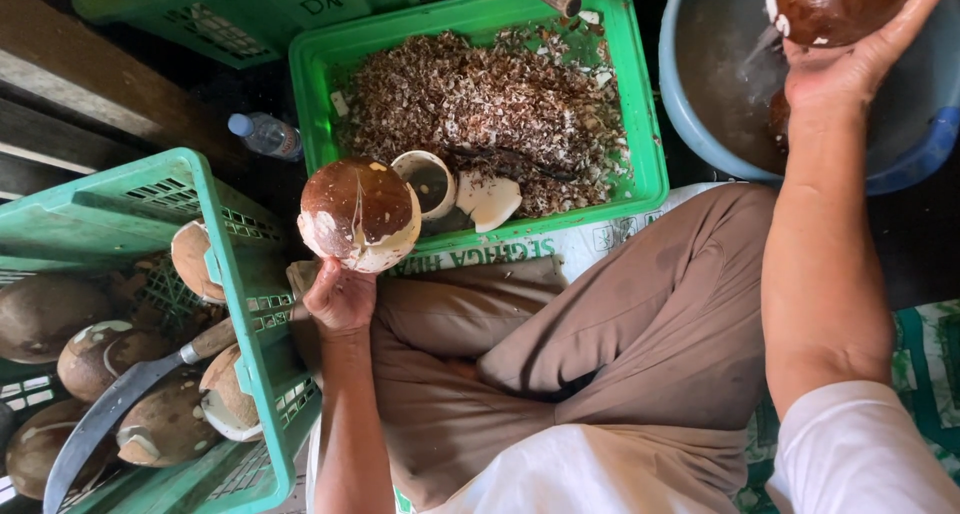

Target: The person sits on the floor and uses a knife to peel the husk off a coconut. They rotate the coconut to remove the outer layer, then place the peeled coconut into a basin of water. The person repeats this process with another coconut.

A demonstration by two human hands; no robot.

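Currently — step in hand: both hands hold peeled coconuts; a firm cupped grip suits the smooth shells.
Left hand (338,296): closed under a cracked coconut (360,214), raised before the green crate (645,144) of shavings.
Right hand (850,59): arm outstretched — wrapped round a second coconut (835,4) over the blue tub (930,144).

A crate (640,124) of shavings (480,99) sits at twelve o'clock from the lap, with a cup (428,182) in its near edge. At nine o'clock a second crate (215,234) holds coconuts (95,359) and a curved knife (110,404) (laid across them). A bottle (265,135) lies between the crates. A basin (900,144) stands at two o'clock.
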